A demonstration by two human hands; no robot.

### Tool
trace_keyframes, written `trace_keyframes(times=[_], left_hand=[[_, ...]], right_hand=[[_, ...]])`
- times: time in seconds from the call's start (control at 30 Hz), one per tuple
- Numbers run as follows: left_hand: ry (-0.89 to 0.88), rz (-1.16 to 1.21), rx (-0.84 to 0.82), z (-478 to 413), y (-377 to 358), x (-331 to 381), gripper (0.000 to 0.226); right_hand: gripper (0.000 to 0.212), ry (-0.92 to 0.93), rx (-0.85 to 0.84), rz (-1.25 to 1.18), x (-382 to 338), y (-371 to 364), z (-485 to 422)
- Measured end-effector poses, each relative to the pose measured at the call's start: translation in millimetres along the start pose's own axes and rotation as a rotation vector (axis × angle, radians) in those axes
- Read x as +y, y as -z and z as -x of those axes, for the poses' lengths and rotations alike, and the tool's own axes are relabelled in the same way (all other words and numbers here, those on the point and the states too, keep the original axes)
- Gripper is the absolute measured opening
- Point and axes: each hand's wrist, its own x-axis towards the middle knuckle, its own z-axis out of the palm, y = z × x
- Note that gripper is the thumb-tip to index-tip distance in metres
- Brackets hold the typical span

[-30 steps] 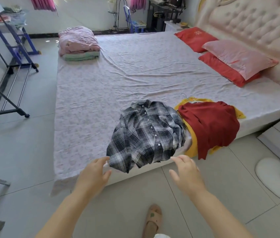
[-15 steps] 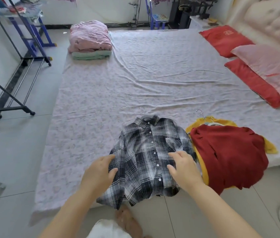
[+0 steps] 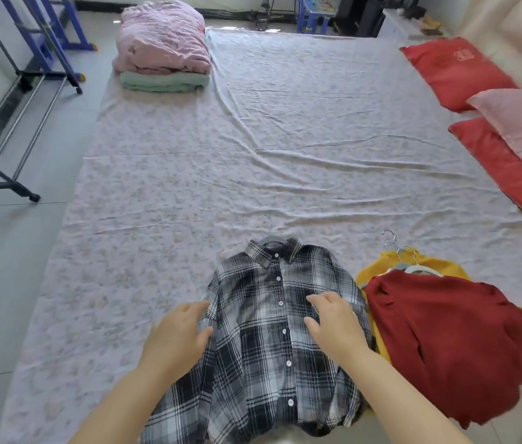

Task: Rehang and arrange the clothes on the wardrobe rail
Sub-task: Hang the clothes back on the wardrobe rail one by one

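left hand (image 3: 176, 331): at 7 o'clock, fingers loosely spread and holding nothing, fingertips touching the sleeve edge of the plaid shirt (image 3: 253, 363).
right hand (image 3: 336, 325): at 5 o'clock, lying loosely open on the shirt's front beside the button line, gripping nothing.
plaid shirt: at 6 o'clock on the near edge of the bed (image 3: 285, 155), buttoned, front up, hem hanging over the edge; a hanger hook (image 3: 266, 221) sticks out past the collar, so it appears already on a hanger.
other clothes: at 4 o'clock, just beside the shirt, a red garment (image 3: 445, 341) lies on top of a yellow garment (image 3: 378, 270), with several hanger hooks showing at the top of the pile.
clothes rack (image 3: 45, 33): at 10 o'clock, well apart from the bed; only legs and lower bars show, the rail itself is out of view.
done so far: apparently the garments are on hangers, though the pile's hangers are partly hidden.
left to do: probably everything else; lifting each garment, carrying it across, hanging and spacing it on the rail.
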Motion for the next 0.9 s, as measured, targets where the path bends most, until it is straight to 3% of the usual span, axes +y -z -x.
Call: trace_keyframes(times=[0.33,0.47,0.57,0.67,0.9], left_hand=[[0.180,0.063,-0.013,-107.8,-47.2,0.4,0.048],[0.241,0.100,-0.024,-149.3,-82.7,-9.4,0.049],[0.260,0.120,-0.013,-173.5,-106.9,-22.2,0.048],[0.282,0.129,-0.026,-188.9,-127.7,-36.1,0.047],[0.305,0.133,-0.025,-189.1,-152.1,-60.0,0.047]], right_hand=[[0.039,0.073,-0.195,0.046,29.3,-31.9,-186.3],[0.046,0.056,-0.226,0.038,35.7,-64.7,-270.2],[0.052,0.067,-0.202,0.059,36.4,-92.8,-323.2],[0.042,0.082,-0.142,0.119,36.0,-118.9,-362.0],[0.037,0.093,0.049,0.179,40.9,-149.8,-379.1]])
